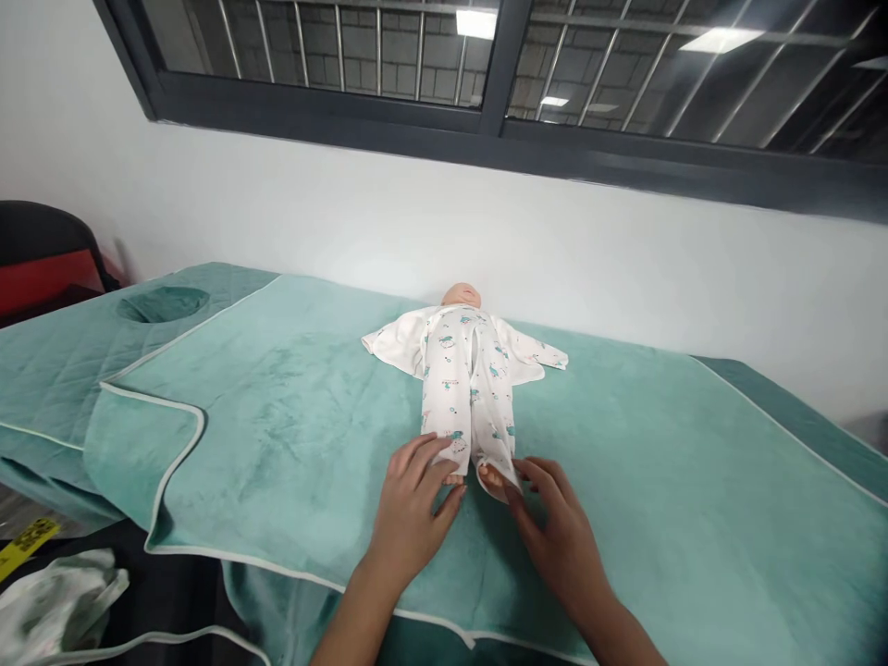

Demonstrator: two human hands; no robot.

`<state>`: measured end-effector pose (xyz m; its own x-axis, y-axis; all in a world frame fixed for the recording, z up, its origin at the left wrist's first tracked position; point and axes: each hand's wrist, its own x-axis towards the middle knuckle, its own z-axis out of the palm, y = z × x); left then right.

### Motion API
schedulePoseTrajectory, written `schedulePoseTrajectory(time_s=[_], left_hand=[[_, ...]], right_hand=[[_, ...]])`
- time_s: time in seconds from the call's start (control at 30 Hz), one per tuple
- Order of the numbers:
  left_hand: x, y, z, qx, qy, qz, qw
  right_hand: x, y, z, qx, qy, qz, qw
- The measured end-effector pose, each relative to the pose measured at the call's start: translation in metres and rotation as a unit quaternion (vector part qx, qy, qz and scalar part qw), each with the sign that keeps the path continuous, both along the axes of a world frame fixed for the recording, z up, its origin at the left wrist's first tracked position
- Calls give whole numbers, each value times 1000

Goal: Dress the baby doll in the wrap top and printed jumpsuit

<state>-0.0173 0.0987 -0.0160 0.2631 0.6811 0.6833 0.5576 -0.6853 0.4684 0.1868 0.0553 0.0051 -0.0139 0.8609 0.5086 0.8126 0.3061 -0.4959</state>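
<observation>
A baby doll [462, 295] lies on its back with its head by the wall. It wears a white printed baby shirt [403, 340] spread out at both sides, and white printed baby pants [448, 388]. My left hand [414, 499] rests at the lower end of the left pant leg, fingers apart and touching the cloth beside the doll's toes. Between the thumb and fingers of my right hand [553, 509] is the hem of the right pant leg, whose wide opening shows the doll's other foot [491, 476].
A green blanket [277, 444] with pale piping covers the bed, its left corner folded. Further left, the padded bed cover [42, 370] has a round face hole [163, 303]. A crumpled printed cloth [62, 601] lies lower left. A black-and-red chair [48, 268] stands beyond; a white wall [312, 213] bounds the back.
</observation>
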Motion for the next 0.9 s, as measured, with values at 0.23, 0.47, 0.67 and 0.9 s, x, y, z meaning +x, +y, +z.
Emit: schedulePoseTrajectory(time_s=[0.23,0.47,0.67,0.9], left_hand=[[2,0,-4,-4,3,24,1000],[-6,-3,-2,-25,-94,7,995],[-15,61,12,-107,5,116,988],[13,145,17,-102,205,131,965]], right_hand=[[-12,11,27,28,-22,67,997],[12,-3,31,-44,-5,127,991],[54,71,8,-20,-24,7,999],[44,179,3,-42,-163,82,982]])
